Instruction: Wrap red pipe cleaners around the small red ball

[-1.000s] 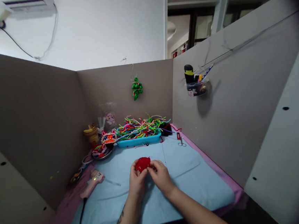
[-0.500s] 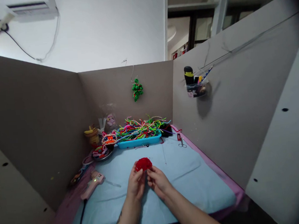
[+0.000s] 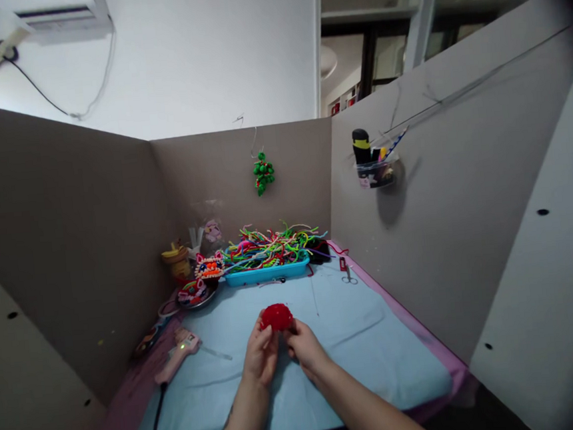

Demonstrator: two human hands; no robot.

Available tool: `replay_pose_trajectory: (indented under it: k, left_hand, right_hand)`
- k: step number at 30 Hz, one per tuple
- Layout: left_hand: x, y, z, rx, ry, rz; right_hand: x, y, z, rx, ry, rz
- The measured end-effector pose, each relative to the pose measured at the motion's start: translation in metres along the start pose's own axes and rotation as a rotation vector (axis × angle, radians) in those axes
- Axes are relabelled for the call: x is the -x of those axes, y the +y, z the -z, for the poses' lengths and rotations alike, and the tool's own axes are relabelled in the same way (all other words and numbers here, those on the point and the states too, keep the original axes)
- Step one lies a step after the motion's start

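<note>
A small round red fuzzy piece (image 3: 276, 317) is held up above the light blue mat (image 3: 358, 342). My left hand (image 3: 260, 358) pinches its lower left side with closed fingers. My right hand (image 3: 306, 350) grips its lower right side, fingers curled. Both hands meet under the red piece near the middle of the mat.
A blue tray of coloured pipe cleaners (image 3: 264, 252) stands at the back. A pink glue gun (image 3: 177, 354) lies at the left with its cord. Small scissors (image 3: 346, 271) lie at the back right. Finished craft figures (image 3: 204, 274) sit back left. Grey partition walls enclose the desk.
Both hands have drawn slightly toward me and their fingers have shifted round the red piece, which stays between them.
</note>
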State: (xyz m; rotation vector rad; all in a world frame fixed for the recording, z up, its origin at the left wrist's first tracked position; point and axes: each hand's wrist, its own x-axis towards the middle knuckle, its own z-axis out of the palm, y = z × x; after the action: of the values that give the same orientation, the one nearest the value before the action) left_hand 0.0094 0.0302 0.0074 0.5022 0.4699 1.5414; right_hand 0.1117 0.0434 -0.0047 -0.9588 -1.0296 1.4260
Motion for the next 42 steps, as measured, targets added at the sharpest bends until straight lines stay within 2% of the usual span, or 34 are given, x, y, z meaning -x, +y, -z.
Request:
replay_pose_trajectory:
  k: [2,6,8,10,14,17,20,24,26,31,37,42]
  left_hand:
    - [0.000,0.001,0.002,0.015,-0.018,-0.004]
    - [-0.002,0.004,0.008,0.079,-0.090,0.001]
    - [-0.002,0.004,0.009,0.098,-0.107,0.010]
    - [-0.002,0.003,0.008,0.094,-0.100,0.013]
    - [-0.001,0.002,0.003,0.058,-0.070,-0.009]
    - [0.000,0.003,0.001,0.082,-0.072,0.001]
    - [0.000,0.005,0.002,0.141,-0.058,0.026]
    - [-0.001,0.005,0.006,0.159,-0.007,0.035]
    - [-0.003,0.003,0.007,0.154,0.029,0.030]
    - [-0.008,-0.002,0.010,0.129,0.081,-0.018]
    - [-0.010,-0.003,0.014,0.103,0.066,0.000]
    - [-0.009,-0.005,0.014,0.086,0.033,-0.003]
  right_hand:
    - [-0.005,0.000,0.010,0.183,0.026,0.073]
    - [-0.018,-0.010,0.034,0.731,0.108,0.325]
    - [-0.024,-0.017,0.045,0.918,0.140,0.351]
    - [-0.029,-0.024,0.054,0.993,0.155,0.361]
    - [-0.030,-0.028,0.060,0.913,0.155,0.402]
    - [-0.025,-0.023,0.053,0.672,0.033,0.481]
    - [-0.019,-0.014,0.041,0.421,-0.116,0.372]
    - [-0.014,-0.004,0.026,0.112,-0.131,0.203]
    - [-0.012,-0.002,0.022,0.049,-0.145,0.161]
    - [-0.003,-0.004,0.016,0.141,-0.177,0.176]
    - [0.005,-0.007,0.013,0.236,-0.173,0.307]
    - [0.007,-0.010,0.014,0.545,-0.071,0.430]
